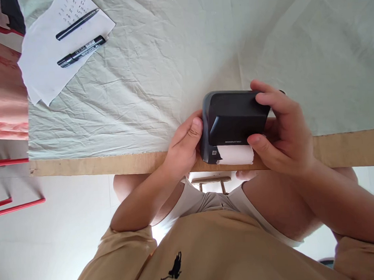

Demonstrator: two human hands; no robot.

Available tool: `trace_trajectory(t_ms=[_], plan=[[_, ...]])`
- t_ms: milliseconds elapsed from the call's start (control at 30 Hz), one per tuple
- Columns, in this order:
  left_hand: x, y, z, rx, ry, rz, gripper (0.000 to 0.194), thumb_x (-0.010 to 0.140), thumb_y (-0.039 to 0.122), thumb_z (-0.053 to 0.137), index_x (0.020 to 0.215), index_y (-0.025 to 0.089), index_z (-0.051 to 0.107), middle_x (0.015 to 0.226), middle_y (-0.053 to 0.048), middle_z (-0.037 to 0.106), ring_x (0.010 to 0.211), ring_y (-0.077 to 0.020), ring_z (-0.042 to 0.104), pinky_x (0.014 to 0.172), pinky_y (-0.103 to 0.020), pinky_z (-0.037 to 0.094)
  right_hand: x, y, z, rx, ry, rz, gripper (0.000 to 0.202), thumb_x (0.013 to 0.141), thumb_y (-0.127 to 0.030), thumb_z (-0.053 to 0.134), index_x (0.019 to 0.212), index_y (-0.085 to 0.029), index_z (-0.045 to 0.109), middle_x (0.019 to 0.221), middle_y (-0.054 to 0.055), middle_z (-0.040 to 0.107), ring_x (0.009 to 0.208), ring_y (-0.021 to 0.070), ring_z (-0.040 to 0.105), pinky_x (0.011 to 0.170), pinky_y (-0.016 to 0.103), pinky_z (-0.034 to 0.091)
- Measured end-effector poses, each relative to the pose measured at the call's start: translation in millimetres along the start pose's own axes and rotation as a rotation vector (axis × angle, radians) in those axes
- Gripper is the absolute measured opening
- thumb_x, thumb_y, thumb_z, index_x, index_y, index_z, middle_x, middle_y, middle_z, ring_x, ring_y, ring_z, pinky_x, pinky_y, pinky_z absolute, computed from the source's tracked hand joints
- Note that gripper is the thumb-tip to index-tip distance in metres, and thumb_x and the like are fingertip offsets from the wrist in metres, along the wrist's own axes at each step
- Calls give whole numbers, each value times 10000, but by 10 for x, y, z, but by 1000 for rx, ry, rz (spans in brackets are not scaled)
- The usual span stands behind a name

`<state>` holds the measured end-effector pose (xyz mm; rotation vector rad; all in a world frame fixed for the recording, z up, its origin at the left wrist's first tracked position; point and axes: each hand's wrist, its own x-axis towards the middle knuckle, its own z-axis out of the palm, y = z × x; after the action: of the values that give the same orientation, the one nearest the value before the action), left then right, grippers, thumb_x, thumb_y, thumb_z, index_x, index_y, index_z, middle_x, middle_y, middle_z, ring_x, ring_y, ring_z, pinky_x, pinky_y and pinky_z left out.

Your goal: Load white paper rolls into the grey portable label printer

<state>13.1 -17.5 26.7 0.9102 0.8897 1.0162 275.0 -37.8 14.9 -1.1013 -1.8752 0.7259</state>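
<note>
Currently: black label printer held in both hands above the table's near edge.
From where I stand, the casing shows white paper curling out at the side toward the person; contents deeper inside hidden. Body boxy, corners rounded, cover dark and glossy with a raised panel, small pale lettering along its lip, one square mark beside the paper. Left hand closed about its left side; right hand grips the right, thumb near the lip, fingers at the far corner. Toward the table's far left corner: sheets bearing pen and marker.
</note>
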Motion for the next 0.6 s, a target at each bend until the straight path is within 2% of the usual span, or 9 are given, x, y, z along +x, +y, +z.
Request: trace_trajectory(t_ms=[67, 133, 167, 267, 333, 400, 467, 533, 600], plan=[[18, 17, 22, -23, 23, -15, 560, 1107, 822, 910, 1101, 265, 957, 1068, -54, 922, 1264, -339, 900, 1022, -427, 761, 1, -19, -6, 28, -42, 24, 693, 1291, -574, 714, 1943, -595, 481, 2090, 42, 512, 1130, 268, 949, 622, 372, 731], [42, 46, 47, -59, 50, -34, 549, 1039, 808, 996, 996, 265, 925, 889, -24, 831, 1077, -298, 887, 898, -395, 749, 11, -38, -3, 51, -54, 17, 759, 1284, -537, 722, 1977, -638, 429, 2124, 54, 464, 816, 161, 852, 549, 372, 676], [54, 62, 60, -78, 60, -35, 539, 1009, 784, 1038, 951, 265, 905, 812, -4, 769, 987, -269, 865, 847, -373, 734, 18, -48, 3, 50, -49, 2, 797, 1276, -531, 735, 1991, -648, 402, 2128, 69, 457, 744, 135, 804, 528, 369, 655], [81, 92, 88, -119, 76, -26, 502, 955, 694, 1120, 887, 264, 870, 701, 34, 648, 850, -216, 817, 768, -327, 696, 33, -79, 32, 29, -48, -34, 916, 1238, -552, 818, 2021, -633, 351, 2119, 119, 468, 748, 148, 804, 521, 359, 652], [85, 84, 95, -128, 74, -33, 495, 972, 708, 1098, 902, 268, 882, 714, 26, 680, 893, -238, 859, 777, -336, 706, 40, -110, 49, 17, -31, -27, 935, 1226, -574, 846, 2024, -621, 360, 2099, 124, 496, 808, 176, 836, 541, 367, 680], [76, 55, 88, -130, 58, -32, 556, 1038, 807, 995, 936, 269, 896, 785, 1, 760, 982, -281, 908, 818, -371, 734, 56, -163, 44, -22, 35, -34, 871, 1223, -604, 845, 1998, -575, 447, 2022, 137, 578, 819, 181, 822, 542, 374, 686], [59, 19, 63, -119, 29, -17, 621, 1084, 884, 898, 1002, 269, 909, 897, -22, 838, 1043, -301, 924, 859, -397, 749, 82, -247, 4, -134, 118, -71, 786, 1190, -635, 885, 1912, -510, 602, 1805, 141, 715, 714, 138, 709, 516, 374, 656], [43, -10, 27, -89, -16, -5, 597, 1049, 868, 955, 1087, 274, 915, 1002, -26, 881, 1042, -278, 908, 877, -381, 739, 106, -348, -64, -250, 164, -105, 721, 1171, -637, 908, 1841, -494, 682, 1367, 78, 810, 609, 125, 572, 490, 378, 607], [34, -26, -8, -53, -64, -7, 591, 969, 816, 1065, 1162, 279, 911, 1070, -24, 898, 1027, -248, 881, 883, -352, 722, 108, -437, -130, -294, 150, -91, 644, 1231, -550, 828, 1849, -520, 650, 932, -23, 709, 529, 156, 514, 481, 380, 560]])
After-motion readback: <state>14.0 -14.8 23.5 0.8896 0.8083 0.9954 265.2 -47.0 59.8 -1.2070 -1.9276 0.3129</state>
